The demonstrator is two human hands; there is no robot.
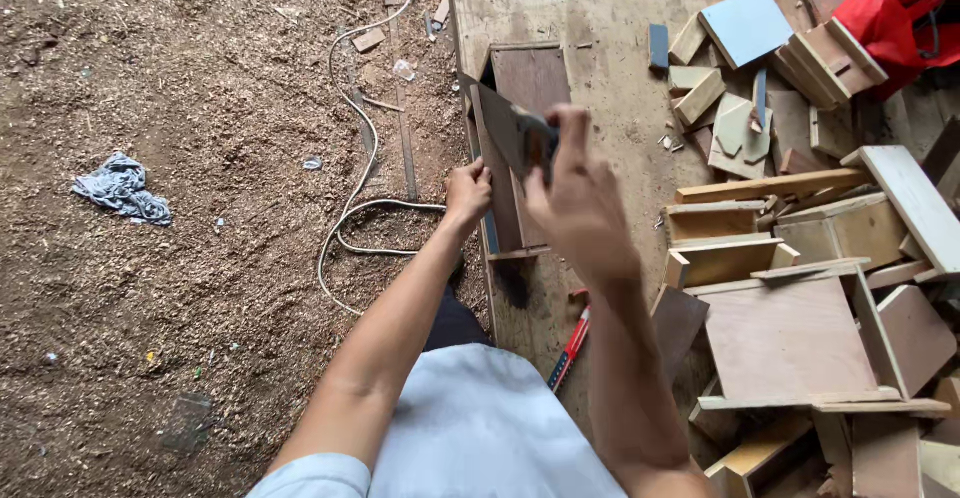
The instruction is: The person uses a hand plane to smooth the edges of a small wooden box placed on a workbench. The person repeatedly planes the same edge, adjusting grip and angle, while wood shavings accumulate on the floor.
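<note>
Gripping with both hands, the person is working at the near edge of a plywood platform (600, 18). The right hand (580, 203) is closing its grip around the dark handle of a handsaw (505, 133), fingers curled over the top, and the saw's flat blade is angling up and to the left from that grip. The left hand (467, 193) is closing its grip on the edge of a brown board (530, 83), just below and beside the blade. This board is lying flat on the platform's left edge, running away from the person, and the saw is sitting over its left side; whether the teeth are touching the wood cannot be told.

To the right, a heap of wooden offcuts (800, 288) is spreading across the platform, with a pale blue square panel (745, 23) and a red bag (905, 8) near the far corner. A red-handled tool (570, 348) is lying by the right forearm. Left of the platform, sawdust is covering the ground, where a white cable (365, 138) is looping and a grey rag (122, 188) is lying well apart.
</note>
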